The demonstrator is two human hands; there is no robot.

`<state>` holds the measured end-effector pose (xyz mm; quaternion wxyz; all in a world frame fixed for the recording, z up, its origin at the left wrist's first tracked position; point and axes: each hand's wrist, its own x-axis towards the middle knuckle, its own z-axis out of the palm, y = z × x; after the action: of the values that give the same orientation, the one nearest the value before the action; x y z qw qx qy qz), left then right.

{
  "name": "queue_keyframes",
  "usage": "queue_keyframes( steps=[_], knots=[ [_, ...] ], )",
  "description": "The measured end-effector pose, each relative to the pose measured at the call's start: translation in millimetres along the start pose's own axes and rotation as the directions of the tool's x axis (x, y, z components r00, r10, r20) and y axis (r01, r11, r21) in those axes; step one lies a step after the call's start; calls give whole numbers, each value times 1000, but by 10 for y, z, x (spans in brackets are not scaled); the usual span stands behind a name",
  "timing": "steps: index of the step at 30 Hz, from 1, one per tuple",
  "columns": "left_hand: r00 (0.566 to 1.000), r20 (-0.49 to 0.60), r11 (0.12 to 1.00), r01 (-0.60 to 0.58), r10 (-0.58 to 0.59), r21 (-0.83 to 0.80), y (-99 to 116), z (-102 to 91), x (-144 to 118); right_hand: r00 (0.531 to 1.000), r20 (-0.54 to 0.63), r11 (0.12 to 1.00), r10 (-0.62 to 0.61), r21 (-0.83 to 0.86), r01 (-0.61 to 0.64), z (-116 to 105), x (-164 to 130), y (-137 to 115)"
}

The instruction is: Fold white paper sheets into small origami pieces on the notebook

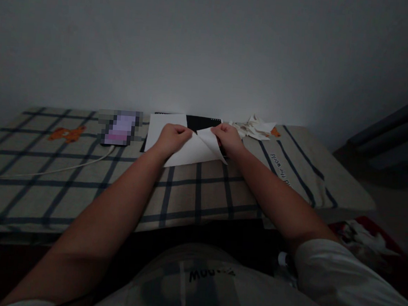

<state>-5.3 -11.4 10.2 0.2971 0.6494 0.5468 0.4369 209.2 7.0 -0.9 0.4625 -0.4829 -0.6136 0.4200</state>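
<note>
A white sheet of paper [193,153] is held between my two hands, with a tear running down from its upper edge. My left hand [173,139] pinches the paper on the left of the tear. On the other side, my right hand [228,138] grips the strip that bends away to the right. Beneath the hands lies a black notebook-like thing [202,123] with a row of small marks or holes along its top. Another white sheet [157,124] covers its left part. Torn paper pieces [252,128] are heaped just beyond my right hand.
A checked cloth [194,194] covers the table, which stands against a grey wall [197,50]. To the left lies a phone [120,128] with a white cable [80,165]. At lower right, a red container [383,240] holds pale scraps, near a bottle [285,263].
</note>
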Motion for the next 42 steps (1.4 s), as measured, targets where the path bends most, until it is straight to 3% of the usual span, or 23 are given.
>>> queue_keyframes(
  steps=[5,10,14,18,21,25,28,31,35,39,42],
  knots=[
    [1000,15,1000,9,-9,-3,20,-1,-16,996,-51,990,68,124,-61,-3,-7,-43],
    [1000,-26,1000,16,-16,26,22,-26,0,999,16,989,44,138,-46,5,0,-60],
    [999,-22,999,33,-32,40,18,-29,4,993,120,998,-11,65,3,-4,-34,-64],
    [1000,21,996,10,-12,92,32,-12,-1,966,223,985,-128,-82,149,18,-108,-68],
    [999,40,994,3,-8,107,36,-1,12,944,261,946,-203,-195,257,53,-140,-65],
    [996,57,994,59,-65,92,18,-8,31,941,257,929,-221,-239,283,65,-141,-73],
    [991,86,994,95,-98,46,4,-15,31,959,214,945,-187,-228,235,46,-144,-110],
    [991,108,997,78,-80,19,-10,-10,22,980,183,983,-76,-153,105,36,-158,-166],
    [994,89,986,-79,66,150,-50,-16,19,982,160,993,102,-79,-90,52,-159,-226],
    [958,98,865,-285,269,412,-85,-64,39,971,122,978,206,5,-208,83,-130,-233],
    [929,111,735,-349,353,581,-53,-82,31,962,71,958,262,103,-269,103,-106,-209]
  ],
)
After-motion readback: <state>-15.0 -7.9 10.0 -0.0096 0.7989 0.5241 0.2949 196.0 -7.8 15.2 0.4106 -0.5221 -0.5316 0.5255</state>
